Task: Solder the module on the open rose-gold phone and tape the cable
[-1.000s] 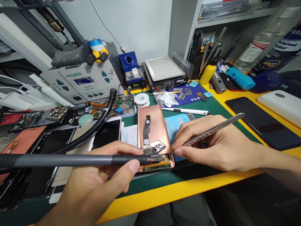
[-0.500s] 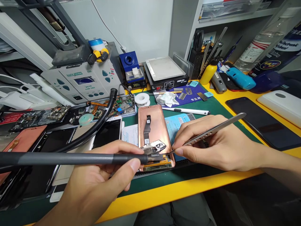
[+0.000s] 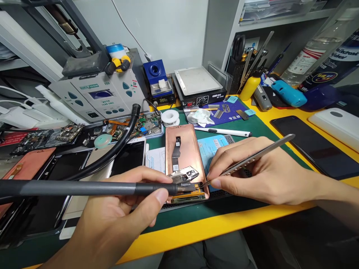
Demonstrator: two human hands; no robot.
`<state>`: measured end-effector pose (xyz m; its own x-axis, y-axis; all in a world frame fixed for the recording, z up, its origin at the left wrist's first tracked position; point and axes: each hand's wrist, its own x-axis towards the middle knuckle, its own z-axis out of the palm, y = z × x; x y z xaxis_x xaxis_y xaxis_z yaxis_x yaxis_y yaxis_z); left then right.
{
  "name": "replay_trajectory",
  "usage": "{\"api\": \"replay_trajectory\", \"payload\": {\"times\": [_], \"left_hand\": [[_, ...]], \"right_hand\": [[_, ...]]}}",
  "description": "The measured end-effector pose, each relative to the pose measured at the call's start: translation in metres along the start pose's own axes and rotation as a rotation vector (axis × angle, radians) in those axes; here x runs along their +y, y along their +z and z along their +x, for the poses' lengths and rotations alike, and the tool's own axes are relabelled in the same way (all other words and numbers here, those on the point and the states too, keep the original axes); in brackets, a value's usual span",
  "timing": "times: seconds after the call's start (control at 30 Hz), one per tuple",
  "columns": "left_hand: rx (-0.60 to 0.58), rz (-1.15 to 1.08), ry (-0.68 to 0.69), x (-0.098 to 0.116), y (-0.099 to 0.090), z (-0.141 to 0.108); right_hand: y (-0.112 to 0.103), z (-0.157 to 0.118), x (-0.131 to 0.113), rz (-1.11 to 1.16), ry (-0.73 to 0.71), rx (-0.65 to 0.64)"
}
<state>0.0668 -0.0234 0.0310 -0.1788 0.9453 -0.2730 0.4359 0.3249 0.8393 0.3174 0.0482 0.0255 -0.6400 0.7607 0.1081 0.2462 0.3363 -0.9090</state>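
Observation:
My left hand [image 3: 117, 211] is closed round a soldering iron [image 3: 84, 188], its long dark handle reaching out past the left edge. The iron's metal tip lies over the near end of a copper-backed phone screen panel [image 3: 187, 147]. Steel tweezers [image 3: 259, 154] are pinched in my right hand [image 3: 260, 175], with their points at the small orange contact area of a flex cable [image 3: 198, 185] there. A crumpled silvery foil flap [image 3: 183, 175] is folded back just above the iron's tip. Another dark flex strip [image 3: 176, 151] runs along the panel.
A hot-air station [image 3: 101, 95] with a black hose [image 3: 130, 129] stands left, beside a blue iron stand [image 3: 158, 82]. Behind the panel are a solder spool [image 3: 170, 118] and a heating plate [image 3: 199, 84]. Several phones lie left; a black phone [image 3: 311, 145] lies right.
The tweezers' points have shifted very slightly at the flex cable's end. The iron and the panel keep nearly the same place; the whole view has moved a little.

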Motion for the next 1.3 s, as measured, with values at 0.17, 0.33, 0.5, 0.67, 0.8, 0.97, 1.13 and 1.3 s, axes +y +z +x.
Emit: {"api": "replay_trajectory", "payload": {"times": [0.17, 0.33, 0.5, 0.67, 0.8, 0.97, 1.13, 1.3], "left_hand": [[0.013, 0.009, 0.031, -0.0022, 0.0014, -0.0017], [-0.015, -0.015, 0.015, -0.0047, 0.0005, -0.0019], [-0.023, -0.025, -0.001, -0.0062, -0.0013, -0.0008], [-0.02, -0.035, 0.007, -0.0051, -0.0006, -0.0012], [-0.019, -0.04, -0.017, -0.0041, 0.0, -0.0011], [-0.001, -0.013, -0.037, -0.0035, 0.0007, -0.0012], [-0.018, -0.033, -0.039, -0.0042, 0.0011, -0.0013], [-0.011, -0.023, -0.038, -0.0037, 0.0011, -0.0016]], "right_hand": [[0.0008, -0.0004, -0.0015, 0.016, 0.006, -0.012], [0.001, -0.0019, -0.0012, 0.011, 0.0, -0.011], [0.0006, -0.0015, -0.0005, -0.005, -0.015, -0.009], [0.0012, -0.0008, -0.0001, -0.004, -0.011, 0.0], [0.0014, -0.0005, 0.0005, 0.002, -0.011, 0.007], [0.0021, -0.0011, 0.0002, -0.013, -0.006, 0.007], [0.002, -0.0006, -0.0004, -0.007, -0.01, -0.003], [0.001, -0.0005, -0.0004, -0.03, -0.017, -0.007]]}}
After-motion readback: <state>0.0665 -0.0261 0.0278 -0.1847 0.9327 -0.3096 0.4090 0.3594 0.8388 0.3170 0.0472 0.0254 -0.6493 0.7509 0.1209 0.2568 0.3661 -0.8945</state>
